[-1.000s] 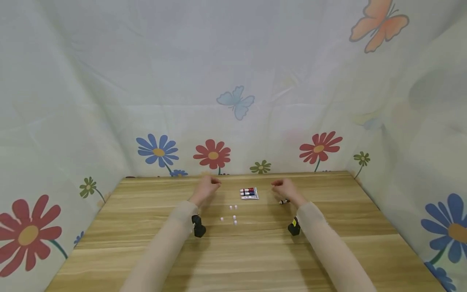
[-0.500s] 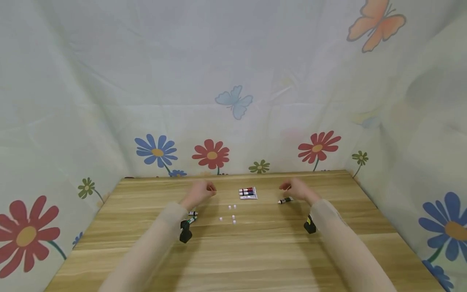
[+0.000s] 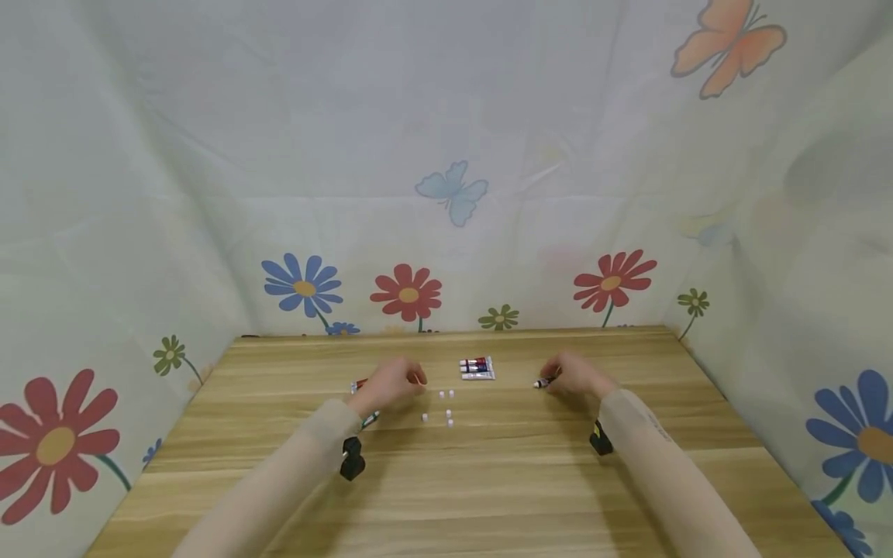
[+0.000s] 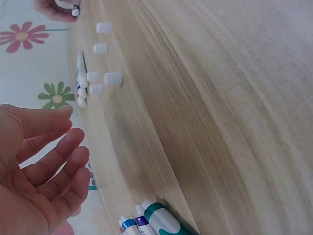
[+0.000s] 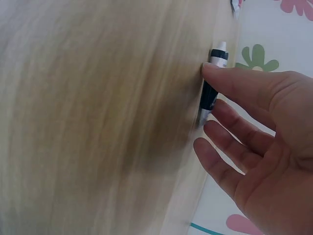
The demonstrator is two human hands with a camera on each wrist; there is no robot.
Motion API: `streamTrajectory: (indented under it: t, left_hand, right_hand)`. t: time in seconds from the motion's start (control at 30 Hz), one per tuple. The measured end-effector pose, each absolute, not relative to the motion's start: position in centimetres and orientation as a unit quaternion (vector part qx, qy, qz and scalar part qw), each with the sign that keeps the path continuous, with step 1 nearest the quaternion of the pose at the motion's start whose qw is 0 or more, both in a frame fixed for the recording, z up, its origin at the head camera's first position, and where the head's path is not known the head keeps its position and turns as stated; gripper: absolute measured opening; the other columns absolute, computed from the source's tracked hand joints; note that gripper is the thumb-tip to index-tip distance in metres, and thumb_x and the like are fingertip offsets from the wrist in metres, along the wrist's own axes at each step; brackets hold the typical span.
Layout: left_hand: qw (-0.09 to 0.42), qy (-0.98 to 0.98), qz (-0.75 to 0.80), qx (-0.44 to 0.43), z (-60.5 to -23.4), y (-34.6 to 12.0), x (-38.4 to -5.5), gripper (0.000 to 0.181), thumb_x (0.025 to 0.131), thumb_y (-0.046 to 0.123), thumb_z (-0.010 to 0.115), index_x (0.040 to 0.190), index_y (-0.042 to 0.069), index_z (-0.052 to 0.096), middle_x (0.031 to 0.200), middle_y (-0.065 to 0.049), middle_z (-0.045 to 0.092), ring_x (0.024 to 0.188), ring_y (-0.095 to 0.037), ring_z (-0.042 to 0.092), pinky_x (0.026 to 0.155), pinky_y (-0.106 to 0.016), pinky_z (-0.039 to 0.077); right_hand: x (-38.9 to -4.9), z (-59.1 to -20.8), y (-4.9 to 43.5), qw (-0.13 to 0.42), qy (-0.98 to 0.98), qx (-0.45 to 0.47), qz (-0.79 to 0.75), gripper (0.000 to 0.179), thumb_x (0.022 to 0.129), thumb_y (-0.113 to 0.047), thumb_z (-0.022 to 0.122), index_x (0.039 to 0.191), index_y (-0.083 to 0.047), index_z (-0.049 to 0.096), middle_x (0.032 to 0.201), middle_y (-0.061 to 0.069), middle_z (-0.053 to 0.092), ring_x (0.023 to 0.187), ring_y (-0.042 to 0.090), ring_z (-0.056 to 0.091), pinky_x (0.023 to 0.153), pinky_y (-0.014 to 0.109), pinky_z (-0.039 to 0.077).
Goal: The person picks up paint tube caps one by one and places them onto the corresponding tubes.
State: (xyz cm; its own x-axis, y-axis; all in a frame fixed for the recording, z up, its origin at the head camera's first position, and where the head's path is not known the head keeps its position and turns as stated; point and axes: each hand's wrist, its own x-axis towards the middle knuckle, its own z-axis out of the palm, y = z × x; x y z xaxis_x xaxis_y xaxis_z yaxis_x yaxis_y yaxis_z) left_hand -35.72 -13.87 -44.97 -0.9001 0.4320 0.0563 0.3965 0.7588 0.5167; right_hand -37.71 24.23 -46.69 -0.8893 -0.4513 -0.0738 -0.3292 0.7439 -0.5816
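My right hand (image 3: pixel 577 373) pinches a small paint tube with a black label (image 5: pixel 210 88) between thumb and index finger, low over the table. Its white tip points left, toward the middle of the table. The other fingers of that hand are loosely bent. My left hand (image 3: pixel 391 384) hovers over the table with relaxed, bent fingers and nothing between them. Below it in the left wrist view lie several more paint tubes, a green-banded tube (image 4: pixel 164 218) nearest. Between the hands are several small white caps (image 4: pixel 113 78), standing apart from one another.
Farther back at the middle, a few paint tubes (image 3: pixel 477 369) lie side by side in a row. The wooden table (image 3: pixel 474 496) ends at a flower-printed cloth backdrop (image 3: pixel 349 194) at the back and sides.
My right hand has moved right and come down onto the black-labelled tube, now pinched. My left hand shifted left, then came lower and back right; the tubes near its wrist came into view.
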Motion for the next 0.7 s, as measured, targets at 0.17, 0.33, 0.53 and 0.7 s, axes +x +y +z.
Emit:
streamTrajectory:
  t: [0.17,0.33,0.53,0.7]
  left_hand:
    - [0.036,0.937,0.268,0.222,-45.3,-13.5,-35.7,0.009,0.088,0.009,0.077,0.094,0.003,0.075,0.084,-0.001,0.068,0.077,-0.016,0.060,0.075,-0.037,0.052]
    - [0.050,0.936,0.273,0.216,-45.9,-12.8,-35.8,0.008,0.088,0.010,0.077,0.094,0.006,0.074,0.084,0.000,0.067,0.077,-0.016,0.059,0.073,-0.035,0.051]
    - [0.067,0.939,0.259,0.219,-46.7,-11.7,-36.0,0.012,0.089,0.012,0.076,0.100,0.008,0.072,0.083,0.001,0.065,0.074,-0.016,0.056,0.069,-0.033,0.048]
    - [0.080,0.940,0.255,0.212,-46.9,-11.1,-36.2,0.018,0.090,0.011,0.076,0.106,0.007,0.071,0.084,0.000,0.064,0.074,-0.017,0.057,0.070,-0.033,0.049]
  right_hand:
    - [-37.7,-47.1,24.3,0.101,0.927,-0.216,-0.288,0.017,0.085,0.005,0.073,0.102,0.005,0.072,0.094,0.012,0.071,0.087,0.025,0.064,0.079,0.041,0.052]
    - [-37.5,-47.2,24.3,0.101,0.930,-0.202,-0.291,0.015,0.087,0.004,0.073,0.102,0.004,0.073,0.094,0.010,0.071,0.084,0.022,0.063,0.075,0.036,0.053]
    - [-37.3,-46.9,24.2,0.095,0.933,-0.191,-0.288,0.015,0.088,0.003,0.073,0.103,0.002,0.073,0.094,0.009,0.071,0.085,0.021,0.062,0.077,0.038,0.052]
    - [-37.2,-46.8,24.1,0.095,0.936,-0.183,-0.286,0.015,0.088,0.001,0.073,0.103,0.002,0.074,0.095,0.008,0.071,0.085,0.019,0.061,0.077,0.036,0.051]
